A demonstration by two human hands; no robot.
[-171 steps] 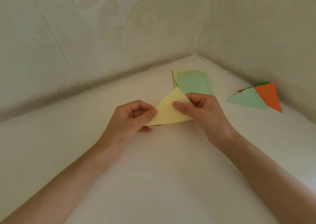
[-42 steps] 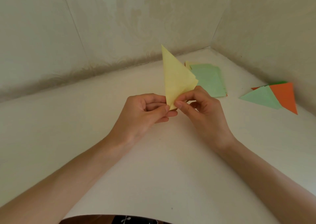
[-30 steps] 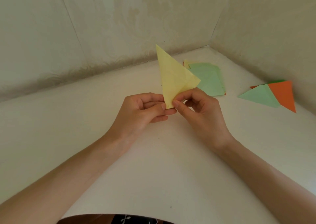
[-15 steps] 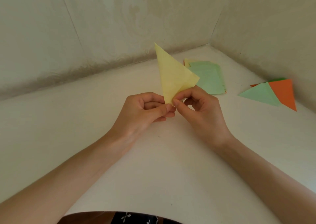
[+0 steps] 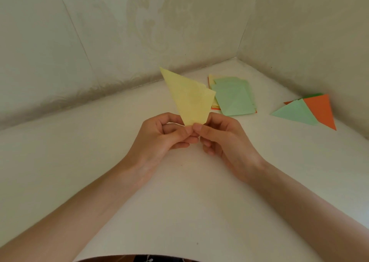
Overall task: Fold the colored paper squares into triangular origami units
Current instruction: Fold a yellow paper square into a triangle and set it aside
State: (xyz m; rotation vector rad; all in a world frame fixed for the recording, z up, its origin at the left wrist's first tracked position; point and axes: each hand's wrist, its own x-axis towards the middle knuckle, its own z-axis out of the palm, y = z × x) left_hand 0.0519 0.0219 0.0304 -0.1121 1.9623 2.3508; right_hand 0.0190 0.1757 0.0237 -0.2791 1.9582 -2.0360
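Two-handed pinch on folded yellow paper [image 5: 189, 99], held above white tabletop [image 5: 179, 201].
Gripped at bottom corner between thumbs and forefingers of left hand [image 5: 159, 135] and right hand [image 5: 223, 139]; tip toward 11 o'clock. Paper stack [image 5: 233, 97] at 2 o'clock, green triangle [image 5: 293, 112] overlapping orange triangle [image 5: 321, 109] at 3.

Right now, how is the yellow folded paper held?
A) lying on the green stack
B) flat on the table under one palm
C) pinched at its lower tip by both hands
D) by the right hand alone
C: the left hand and the right hand both pinch the lower tip of the yellow paper, which stands up off the table.
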